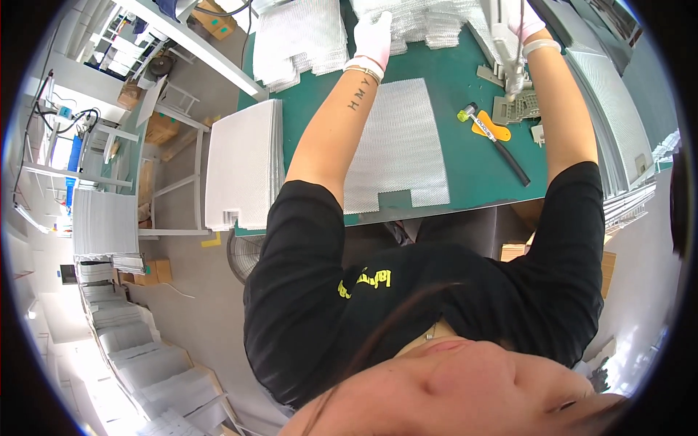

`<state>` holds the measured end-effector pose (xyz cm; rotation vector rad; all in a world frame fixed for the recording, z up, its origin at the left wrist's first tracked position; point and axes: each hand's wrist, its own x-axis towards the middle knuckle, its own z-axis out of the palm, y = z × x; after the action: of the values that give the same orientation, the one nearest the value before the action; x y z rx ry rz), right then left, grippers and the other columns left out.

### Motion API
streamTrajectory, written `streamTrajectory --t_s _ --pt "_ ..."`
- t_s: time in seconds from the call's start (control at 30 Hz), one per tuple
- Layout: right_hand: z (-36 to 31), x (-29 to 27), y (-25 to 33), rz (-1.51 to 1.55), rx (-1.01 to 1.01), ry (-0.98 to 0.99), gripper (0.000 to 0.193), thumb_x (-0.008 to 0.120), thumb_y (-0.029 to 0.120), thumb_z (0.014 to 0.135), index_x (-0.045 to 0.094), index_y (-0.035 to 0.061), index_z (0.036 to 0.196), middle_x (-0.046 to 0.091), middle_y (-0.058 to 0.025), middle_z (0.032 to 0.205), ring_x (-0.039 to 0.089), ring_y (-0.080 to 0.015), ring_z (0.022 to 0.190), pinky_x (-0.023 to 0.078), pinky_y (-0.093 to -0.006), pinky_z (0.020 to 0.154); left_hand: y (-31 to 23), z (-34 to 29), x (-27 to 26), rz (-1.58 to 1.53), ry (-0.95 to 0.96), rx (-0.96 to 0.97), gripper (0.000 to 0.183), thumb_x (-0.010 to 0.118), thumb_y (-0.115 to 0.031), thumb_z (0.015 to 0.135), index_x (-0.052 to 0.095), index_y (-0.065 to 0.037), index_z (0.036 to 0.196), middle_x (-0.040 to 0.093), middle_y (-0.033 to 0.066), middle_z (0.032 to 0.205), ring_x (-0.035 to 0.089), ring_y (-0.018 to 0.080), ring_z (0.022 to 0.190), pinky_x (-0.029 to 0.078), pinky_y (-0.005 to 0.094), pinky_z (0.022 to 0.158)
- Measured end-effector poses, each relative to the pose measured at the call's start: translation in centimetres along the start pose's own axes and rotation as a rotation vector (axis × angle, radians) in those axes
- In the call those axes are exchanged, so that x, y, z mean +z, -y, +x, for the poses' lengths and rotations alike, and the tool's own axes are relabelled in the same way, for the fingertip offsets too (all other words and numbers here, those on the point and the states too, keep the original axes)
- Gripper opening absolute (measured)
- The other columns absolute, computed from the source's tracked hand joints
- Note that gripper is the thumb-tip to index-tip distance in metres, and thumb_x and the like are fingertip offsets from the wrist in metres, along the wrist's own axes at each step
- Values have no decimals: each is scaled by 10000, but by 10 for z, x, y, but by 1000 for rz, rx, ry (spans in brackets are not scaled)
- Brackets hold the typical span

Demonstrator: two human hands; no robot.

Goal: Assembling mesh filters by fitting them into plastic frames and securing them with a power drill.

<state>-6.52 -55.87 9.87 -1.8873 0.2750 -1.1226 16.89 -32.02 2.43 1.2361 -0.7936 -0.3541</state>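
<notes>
My left hand [373, 40], in a white glove, is at the far side of the green table, against the left edge of a pile of silvery mesh sheets [429, 29]. Its fingers look curled, and what they hold is hidden. Farther right is my right hand [526, 22], also gloved, behind an upright white tool-like fixture [502, 36] that covers its fingers. Between my arms a single mesh sheet [398, 138] with notched edges lies flat. A black-handled hammer [498, 145] rests across an orange-yellow flat piece [488, 127].
Another mesh stack [302, 40] stands at the far left of the green table [469, 178]; a pale sheet stack [243, 163] sits at its near left corner. Grey-green moulded parts [516, 107] lie by my right forearm. More sheets [607, 116] line the right side. A floor fan [244, 256] stands below.
</notes>
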Motion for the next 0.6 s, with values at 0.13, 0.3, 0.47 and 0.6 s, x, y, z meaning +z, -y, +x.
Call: streamTrajectory --t_s 0.13,0.3,0.47,0.6 --pt "-10 -5 -19 -230 -96 74 273 473 107 1045 573 23 1285 656 -62 1129 632 -122 983 528 -287 791 2 13 -1 25 1 -55 369 669 -217 954 641 47 1211 687 75 976 632 124 759 539 256 650" --pt "-20 11 -7 206 0 -20 266 468 98 1050 575 16 1279 652 -43 1114 625 -107 961 524 -253 752 3 36 -30 48 -41 -59 355 691 -232 936 670 41 1162 685 64 910 618 106 672 531 256 607" --pt "-27 -13 -8 910 291 56 321 534 26 973 581 36 1290 659 -46 1115 639 -159 956 560 -281 792 0 46 -10 48 -10 -56 361 704 -241 920 677 39 1146 681 56 826 626 107 609 522 257 556" --pt "-43 -11 -4 816 282 85 420 600 3 911 571 36 1329 644 -71 1210 619 -183 1060 545 -328 885 4 42 0 78 -19 -49 303 699 -221 920 686 25 1097 682 43 820 628 115 578 513 259 537"
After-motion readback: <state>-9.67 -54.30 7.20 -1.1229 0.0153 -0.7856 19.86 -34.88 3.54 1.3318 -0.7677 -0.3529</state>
